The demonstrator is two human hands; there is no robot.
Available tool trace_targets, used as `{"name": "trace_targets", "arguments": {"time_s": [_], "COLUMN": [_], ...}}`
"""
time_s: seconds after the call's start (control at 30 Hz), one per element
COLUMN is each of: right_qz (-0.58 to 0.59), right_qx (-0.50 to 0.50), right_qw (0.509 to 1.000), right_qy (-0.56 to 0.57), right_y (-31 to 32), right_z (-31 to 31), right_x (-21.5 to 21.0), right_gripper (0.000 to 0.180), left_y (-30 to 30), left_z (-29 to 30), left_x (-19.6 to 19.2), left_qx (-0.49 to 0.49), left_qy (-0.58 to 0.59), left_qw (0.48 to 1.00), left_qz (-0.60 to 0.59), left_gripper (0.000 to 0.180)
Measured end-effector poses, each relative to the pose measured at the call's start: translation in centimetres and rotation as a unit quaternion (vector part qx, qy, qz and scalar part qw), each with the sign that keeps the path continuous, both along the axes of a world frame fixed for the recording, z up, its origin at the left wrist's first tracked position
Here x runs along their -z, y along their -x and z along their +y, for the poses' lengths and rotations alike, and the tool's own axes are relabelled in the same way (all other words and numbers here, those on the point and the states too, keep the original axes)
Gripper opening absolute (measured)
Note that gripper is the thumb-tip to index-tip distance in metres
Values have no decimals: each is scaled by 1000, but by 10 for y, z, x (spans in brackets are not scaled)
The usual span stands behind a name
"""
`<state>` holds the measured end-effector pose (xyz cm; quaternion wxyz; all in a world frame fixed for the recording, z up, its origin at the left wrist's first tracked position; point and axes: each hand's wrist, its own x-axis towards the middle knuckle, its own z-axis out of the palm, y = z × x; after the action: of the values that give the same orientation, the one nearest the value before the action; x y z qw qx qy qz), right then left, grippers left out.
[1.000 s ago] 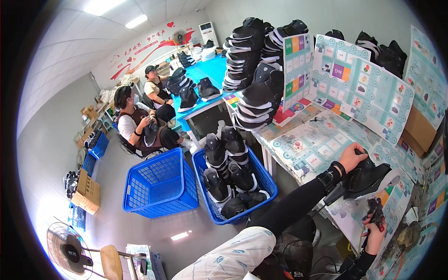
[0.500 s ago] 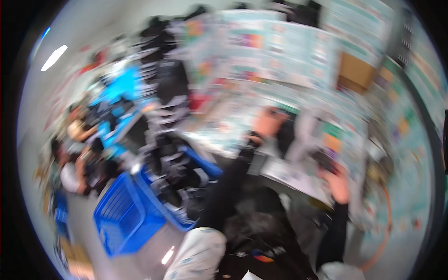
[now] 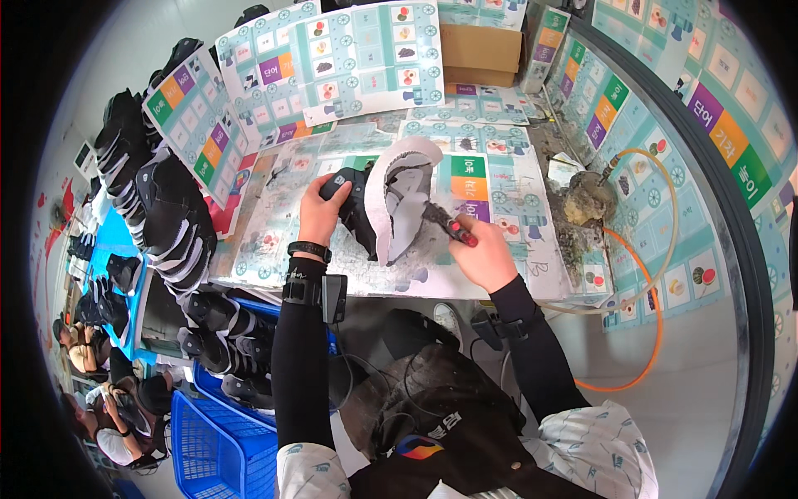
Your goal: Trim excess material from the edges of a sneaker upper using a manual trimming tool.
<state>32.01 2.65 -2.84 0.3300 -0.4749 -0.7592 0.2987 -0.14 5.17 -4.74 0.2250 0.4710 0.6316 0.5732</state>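
At the middle of the worktop, my left hand (image 3: 322, 214) is closed on the toe end of a black shoe upper (image 3: 356, 208). The upper lies tipped on its side, its pale grey lining (image 3: 406, 179) flared out and facing right. My right hand (image 3: 485, 254) grips a dark, grimy brush-like tool (image 3: 440, 218) with a red end. The tool's tip is at the right edge of the lining; whether it touches cannot be told. Under the upper lies a stained printed sheet (image 3: 470, 179) on the worktop.
Stacked shoe uppers (image 3: 170, 208) rise left of the worktop, above blue baskets (image 3: 224, 449). A crusted pot (image 3: 588, 200) stands right, near a clear hose (image 3: 672, 224) and an orange hose (image 3: 661, 333). A cardboard box (image 3: 480, 54) sits behind. People (image 3: 116, 416) sit far left.
The earlier frame is blurred. The view has turned, and the worktop now appears further left. My hands have come closer together, bringing the tool up to the upper's lining.
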Motion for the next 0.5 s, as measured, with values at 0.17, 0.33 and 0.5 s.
{"name": "trace_targets", "arguments": {"time_s": [0.17,0.33,0.5], "right_qz": [-2,45,29], "right_qx": [-87,12,-47], "right_qw": [996,999,998], "right_qy": [22,-18,-17], "right_y": [-11,-5,-9], "right_z": [-2,-4,-4], "right_x": [7,11,6], "right_gripper": [26,24,21], "left_y": [-6,-3,-1], "left_z": [-4,-3,0], "left_x": [-4,-5,-2], "left_qx": [6,7,12], "left_qy": [12,13,-2], "left_qw": [1000,1000,1000], "left_qz": [5,19,4], "left_gripper": [52,52,51]}}
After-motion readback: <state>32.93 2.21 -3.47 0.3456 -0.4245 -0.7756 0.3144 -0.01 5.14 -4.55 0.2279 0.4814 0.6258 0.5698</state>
